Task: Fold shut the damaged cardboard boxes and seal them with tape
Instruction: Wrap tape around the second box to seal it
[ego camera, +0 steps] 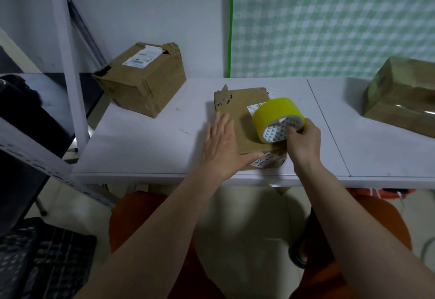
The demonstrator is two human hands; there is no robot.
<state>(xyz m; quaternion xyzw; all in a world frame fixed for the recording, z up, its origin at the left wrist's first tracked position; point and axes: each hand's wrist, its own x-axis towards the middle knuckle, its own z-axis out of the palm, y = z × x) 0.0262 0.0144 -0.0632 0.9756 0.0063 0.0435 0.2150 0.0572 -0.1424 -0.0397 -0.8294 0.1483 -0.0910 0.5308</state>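
Observation:
A flat, worn cardboard box (240, 108) with a torn far-left corner lies near the front edge of the white table (146, 138). My left hand (223, 148) rests flat on its left side, fingers spread, thumb along the near edge. Over the box's right part my right hand (303, 141) grips a roll of yellow tape (277, 117), fingers hooked in its patterned core. A taller cardboard box (143, 79) with ripped top corners and a white label stands at the table's back left. A third box (400, 96), wrapped in glossy tape, sits at the far right.
A white metal post (68, 63) rises along the table's left edge, with dark shelving behind it. A green-checked curtain (329, 21) hangs behind the table. Below the table edge are my orange-clad legs and a black crate (44, 256) on the floor at the left.

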